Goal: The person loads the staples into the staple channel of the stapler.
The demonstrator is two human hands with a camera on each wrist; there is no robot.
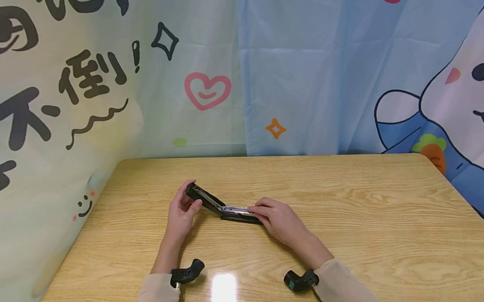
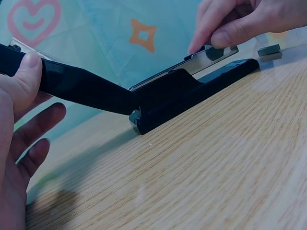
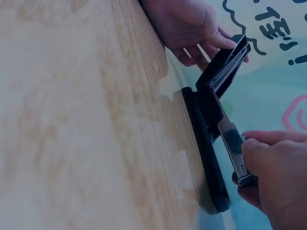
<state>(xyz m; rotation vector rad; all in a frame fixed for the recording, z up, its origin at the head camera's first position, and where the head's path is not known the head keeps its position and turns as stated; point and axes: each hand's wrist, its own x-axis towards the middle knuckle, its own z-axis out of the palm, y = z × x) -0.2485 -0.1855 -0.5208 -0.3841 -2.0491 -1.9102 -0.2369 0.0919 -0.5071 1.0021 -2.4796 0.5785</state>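
Note:
A black stapler (image 1: 241, 217) stands on the table with its top cover swung far back, baring the silver staple magazine (image 2: 211, 58). My left hand (image 1: 182, 213) grips the raised cover (image 2: 81, 84) near its end, thumb on one side and fingers on the other. With thumb and fingertips, my right hand (image 1: 280, 218) pinches the magazine near its front end. The magazine slants up off the black base (image 3: 206, 153), which lies along the tabletop. In the head view the right fingers hide the magazine's tip.
A small grey block (image 2: 270, 52), like a stick of staples, lies beyond the base's front end in the left wrist view. The wooden table (image 1: 383, 234) meets a printed cloth backdrop (image 1: 294, 60) at its far edge. Each wrist wears a black camera (image 1: 187, 273).

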